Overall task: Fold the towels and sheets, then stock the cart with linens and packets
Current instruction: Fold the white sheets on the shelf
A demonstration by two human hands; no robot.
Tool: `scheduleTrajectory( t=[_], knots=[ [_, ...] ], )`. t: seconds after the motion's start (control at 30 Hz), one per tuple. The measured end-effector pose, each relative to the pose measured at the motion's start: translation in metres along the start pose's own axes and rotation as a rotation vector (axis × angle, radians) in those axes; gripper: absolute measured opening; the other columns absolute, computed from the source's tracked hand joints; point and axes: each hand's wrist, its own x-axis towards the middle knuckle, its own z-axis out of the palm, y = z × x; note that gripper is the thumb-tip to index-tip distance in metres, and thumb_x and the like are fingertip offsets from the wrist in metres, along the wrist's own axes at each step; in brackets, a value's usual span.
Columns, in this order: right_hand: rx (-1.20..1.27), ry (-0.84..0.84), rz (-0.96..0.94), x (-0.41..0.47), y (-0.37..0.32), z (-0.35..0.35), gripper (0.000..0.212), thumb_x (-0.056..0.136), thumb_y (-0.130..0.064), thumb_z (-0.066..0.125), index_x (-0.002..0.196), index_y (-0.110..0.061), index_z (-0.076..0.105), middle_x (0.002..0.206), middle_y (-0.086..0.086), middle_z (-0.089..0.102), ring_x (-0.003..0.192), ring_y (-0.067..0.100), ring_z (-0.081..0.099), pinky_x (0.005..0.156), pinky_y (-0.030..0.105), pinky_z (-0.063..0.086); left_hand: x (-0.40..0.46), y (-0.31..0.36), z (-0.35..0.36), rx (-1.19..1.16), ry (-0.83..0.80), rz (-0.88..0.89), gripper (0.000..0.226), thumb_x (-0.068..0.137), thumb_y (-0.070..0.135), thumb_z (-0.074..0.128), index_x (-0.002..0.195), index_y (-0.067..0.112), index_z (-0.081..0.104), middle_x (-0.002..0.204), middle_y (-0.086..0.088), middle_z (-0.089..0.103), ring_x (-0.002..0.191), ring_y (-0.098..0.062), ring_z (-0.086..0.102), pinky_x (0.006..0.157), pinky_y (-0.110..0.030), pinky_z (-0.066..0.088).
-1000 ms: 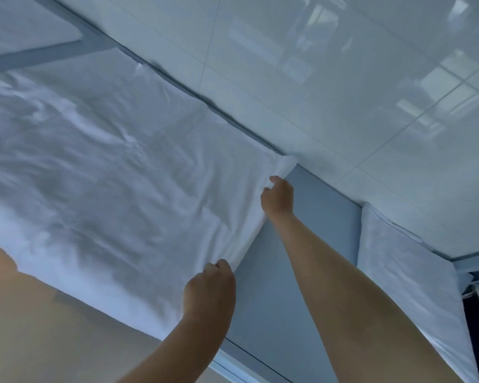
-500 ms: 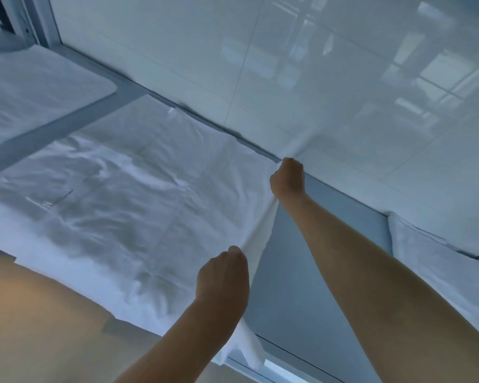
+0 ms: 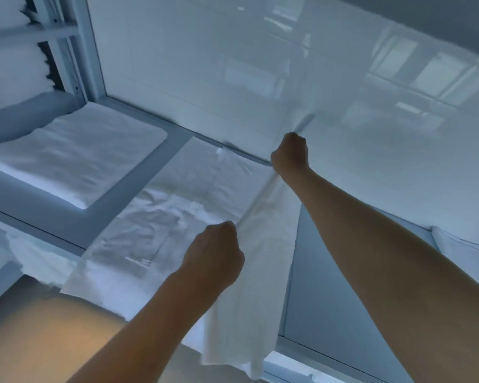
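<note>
A white sheet [image 3: 161, 217] lies spread and wrinkled on a grey-blue table [image 3: 315, 286]. My right hand [image 3: 289, 153] is a fist at the far edge by the wall, shut on the sheet's right edge. My left hand [image 3: 215, 252] is a fist nearer to me, shut on the same edge. Between the two hands the edge is lifted off the table, and a flap of the sheet hangs down below my left hand, over the table's front edge.
A folded white linen [image 3: 75, 156] lies at the left of the table. Another white folded piece [image 3: 465, 244] sits at the far right. A glossy white tiled wall [image 3: 233, 64] backs the table. Metal shelving [image 3: 64, 51] with white linens stands at the upper left.
Both hands have pulled the sheet's right edge up and leftward, so more bare table shows at the right. The view has swung, bringing in the folded linen and shelving.
</note>
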Motion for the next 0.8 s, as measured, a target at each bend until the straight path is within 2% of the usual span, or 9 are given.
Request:
scheduleTrajectory(
  t=[0.2, 0.27, 0.3, 0.33, 0.4, 0.53, 0.6, 0.7, 0.8],
  knots=[
    [0.164, -0.081, -0.025, 0.006, -0.127, 0.064, 0.029, 0.094, -0.01, 0.056, 0.121, 0.003, 0.057, 0.119, 0.024, 0.065, 0.114, 0.038, 0.064, 0.089, 0.033, 0.049, 0.044, -0.137, -0.064, 0.044, 0.136, -0.163, 0.016, 0.087, 0.008, 0.048, 0.075, 0.019, 0.046, 0.073, 0.004, 0.045, 0.08, -0.029, 0.051, 0.076, -0.034, 0.043],
    [0.221, -0.226, 0.022, -0.01, -0.151, 0.101, 0.056, 0.102, -0.03, 0.05, 0.149, -0.004, 0.035, 0.138, 0.026, 0.052, 0.126, 0.04, 0.055, 0.1, 0.038, 0.044, 0.058, -0.19, -0.071, 0.074, 0.111, -0.241, 0.013, 0.092, 0.009, 0.047, 0.091, 0.019, 0.055, 0.088, -0.006, 0.059, 0.093, -0.037, 0.06, 0.083, -0.039, 0.049],
    [0.215, -0.31, 0.049, -0.024, -0.153, 0.123, 0.065, 0.104, -0.039, 0.044, 0.158, -0.01, 0.022, 0.147, 0.025, 0.044, 0.131, 0.04, 0.05, 0.104, 0.043, 0.042, 0.062, -0.216, -0.069, 0.11, 0.074, -0.278, 0.018, 0.096, 0.011, 0.047, 0.108, 0.02, 0.057, 0.103, -0.012, 0.063, 0.102, -0.039, 0.062, 0.088, -0.043, 0.051],
    [0.171, -0.379, 0.061, -0.04, -0.147, 0.144, 0.067, 0.105, -0.046, 0.039, 0.161, -0.015, 0.017, 0.154, 0.022, 0.037, 0.134, 0.04, 0.047, 0.107, 0.048, 0.039, 0.065, -0.239, -0.065, 0.16, 0.041, -0.308, 0.028, 0.099, 0.013, 0.048, 0.126, 0.018, 0.052, 0.117, -0.016, 0.062, 0.109, -0.04, 0.061, 0.093, -0.046, 0.051],
    [-0.008, -0.441, 0.052, -0.075, -0.116, 0.18, 0.061, 0.105, -0.048, 0.034, 0.158, -0.02, 0.023, 0.159, 0.013, 0.031, 0.137, 0.038, 0.042, 0.109, 0.055, 0.035, 0.065, -0.274, -0.048, 0.226, 0.055, -0.315, 0.042, 0.1, 0.015, 0.051, 0.141, 0.015, 0.041, 0.128, -0.016, 0.056, 0.116, -0.038, 0.058, 0.096, -0.049, 0.049],
    [-0.209, -0.431, -0.004, -0.123, -0.032, 0.212, 0.059, 0.107, -0.044, 0.032, 0.16, -0.02, 0.024, 0.169, 0.007, 0.018, 0.153, 0.032, 0.021, 0.119, 0.056, 0.023, 0.053, -0.293, 0.0, 0.297, 0.079, -0.066, 0.048, 0.102, 0.027, 0.05, 0.149, 0.022, 0.043, 0.148, -0.008, 0.044, 0.129, -0.033, 0.047, 0.103, -0.05, 0.047],
    [-0.202, -0.397, -0.071, -0.136, -0.005, 0.216, 0.062, 0.107, -0.045, 0.03, 0.163, -0.02, 0.019, 0.171, 0.006, 0.014, 0.157, 0.029, 0.015, 0.124, 0.052, 0.016, 0.051, -0.292, 0.017, 0.37, 0.053, 0.018, 0.05, 0.104, 0.033, 0.046, 0.153, 0.028, 0.041, 0.162, -0.002, 0.032, 0.143, -0.033, 0.036, 0.112, -0.049, 0.038],
    [-0.171, -0.36, -0.114, -0.145, 0.008, 0.22, 0.063, 0.107, -0.047, 0.028, 0.164, -0.024, 0.016, 0.172, 0.002, 0.012, 0.158, 0.024, 0.011, 0.127, 0.048, 0.01, 0.055, -0.291, 0.029, 0.349, 0.063, -0.021, 0.054, 0.105, 0.037, 0.043, 0.157, 0.029, 0.035, 0.168, -0.002, 0.022, 0.15, -0.036, 0.026, 0.119, -0.048, 0.025],
    [-0.143, -0.341, -0.121, -0.148, 0.016, 0.221, 0.063, 0.107, -0.048, 0.027, 0.164, -0.025, 0.017, 0.172, 0.0, 0.012, 0.158, 0.022, 0.012, 0.127, 0.047, 0.01, 0.053, -0.283, 0.038, 0.275, 0.112, -0.049, 0.053, 0.104, 0.031, 0.05, 0.155, 0.022, 0.04, 0.168, -0.007, 0.025, 0.15, -0.038, 0.027, 0.12, -0.05, 0.025]
  ],
)
